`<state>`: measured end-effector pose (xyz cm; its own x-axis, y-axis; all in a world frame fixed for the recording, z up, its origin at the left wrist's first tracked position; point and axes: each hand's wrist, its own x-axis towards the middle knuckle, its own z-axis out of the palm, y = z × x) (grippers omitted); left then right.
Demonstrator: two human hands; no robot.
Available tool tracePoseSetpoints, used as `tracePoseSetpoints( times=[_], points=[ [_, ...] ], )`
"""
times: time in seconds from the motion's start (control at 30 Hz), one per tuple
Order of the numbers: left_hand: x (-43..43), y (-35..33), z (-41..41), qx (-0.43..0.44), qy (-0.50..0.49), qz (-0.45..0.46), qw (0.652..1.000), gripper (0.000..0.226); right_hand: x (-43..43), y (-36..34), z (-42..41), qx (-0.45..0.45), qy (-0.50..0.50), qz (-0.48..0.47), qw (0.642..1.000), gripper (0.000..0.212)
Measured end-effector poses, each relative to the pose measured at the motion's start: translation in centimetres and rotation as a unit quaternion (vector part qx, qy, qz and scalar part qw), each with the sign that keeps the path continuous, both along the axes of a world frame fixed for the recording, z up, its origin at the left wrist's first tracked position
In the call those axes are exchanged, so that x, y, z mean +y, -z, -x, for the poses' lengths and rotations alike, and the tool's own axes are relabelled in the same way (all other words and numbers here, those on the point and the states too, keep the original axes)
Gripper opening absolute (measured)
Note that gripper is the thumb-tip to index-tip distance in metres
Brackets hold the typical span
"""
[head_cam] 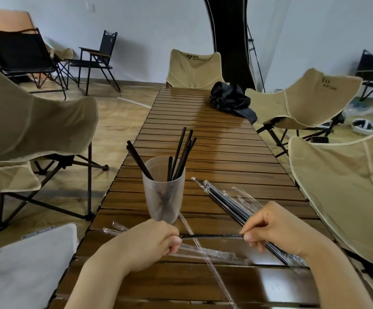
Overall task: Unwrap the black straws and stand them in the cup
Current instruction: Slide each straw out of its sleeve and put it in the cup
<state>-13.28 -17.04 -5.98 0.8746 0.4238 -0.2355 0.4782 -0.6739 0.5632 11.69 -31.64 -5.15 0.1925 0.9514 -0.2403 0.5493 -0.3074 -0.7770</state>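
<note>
Empty wrappers [114,230] lie front-left of the cup [163,197] on the table [203,134]. My left hand [152,244], in front of the cup, pinches one end of a black straw [212,236]. My right hand [276,230] pinches the other. Bare straws [181,157] stand in the cup, and wrapped straws [223,201] lie to its right.

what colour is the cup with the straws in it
The cup is frosted translucent white, clearest in the head view.

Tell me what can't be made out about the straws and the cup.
Head view, held straw: both ends hidden inside the left hand and right hand.
Head view, cup: straw bottoms blurred by its frosted wall.
Head view, wrapped straws: count unclear, overlapping, partly under the right hand.
</note>
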Motion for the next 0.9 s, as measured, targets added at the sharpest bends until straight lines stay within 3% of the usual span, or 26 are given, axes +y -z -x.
tracePoseSetpoints(
  times=[0.27,0.6,0.9],
  points=[
    [-1.3,0.0,-1.9,-0.018,0.010,0.005,1.000,0.031,1.0,-0.2,1.4,-0.020,-0.018,-0.001,1.000,0.014],
    [0.6,0.4,0.3,-0.026,-0.049,-0.050,0.997,0.035,-0.6,-0.5,-0.5,0.002,0.045,-0.024,0.999,0.023],
    [0.6,1.0,0.3,-0.025,-0.023,-0.072,0.997,0.033,0.0,-0.2,0.2,0.008,0.057,-0.047,0.997,0.024]
  ],
)
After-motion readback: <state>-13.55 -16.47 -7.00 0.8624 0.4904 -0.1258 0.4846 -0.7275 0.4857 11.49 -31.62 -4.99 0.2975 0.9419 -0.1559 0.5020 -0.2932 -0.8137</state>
